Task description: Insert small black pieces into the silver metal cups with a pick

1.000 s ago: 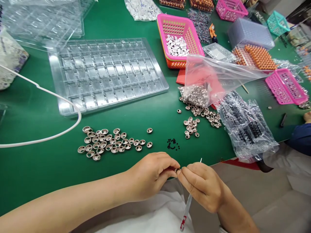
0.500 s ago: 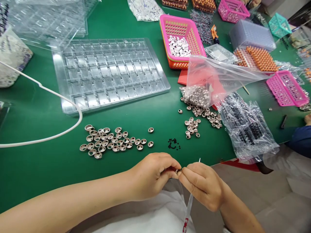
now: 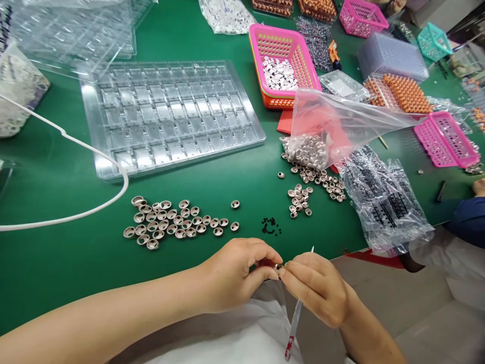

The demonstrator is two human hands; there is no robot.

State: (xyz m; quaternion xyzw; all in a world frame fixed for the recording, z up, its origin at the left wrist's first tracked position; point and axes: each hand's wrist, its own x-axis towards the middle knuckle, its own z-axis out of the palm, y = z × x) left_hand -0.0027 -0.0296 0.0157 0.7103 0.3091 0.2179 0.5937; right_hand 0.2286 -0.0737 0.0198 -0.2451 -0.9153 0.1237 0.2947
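Observation:
Between thumb and forefinger, my left hand (image 3: 242,275) pinches a small metallic ring-like piece (image 3: 277,267) at the table's near edge. My right hand (image 3: 320,288) touches the same piece with its fingertips and also holds a thin pale stick (image 3: 294,328) with red marks, its pointed tip sticking up past the fingers. Small black bits (image 3: 270,226) lie on the green table (image 3: 212,273) just beyond my hands. Many open metallic oval pieces (image 3: 162,225) are spread to the left, and a pile of similar pieces (image 3: 299,199) lies to the right.
A clear compartment tray (image 3: 174,114) stands behind the pieces, with a white cable (image 3: 94,151) across its left corner. Pink baskets (image 3: 310,65), a plastic bag of metallic pieces (image 3: 306,149) and bagged black parts (image 3: 386,197) are at the right. Another person's blue sleeve (image 3: 470,220) shows at the right edge.
The small piece between my fingertips shows more of its opening, and my right fingers have shifted slightly. The stick has tilted slightly.

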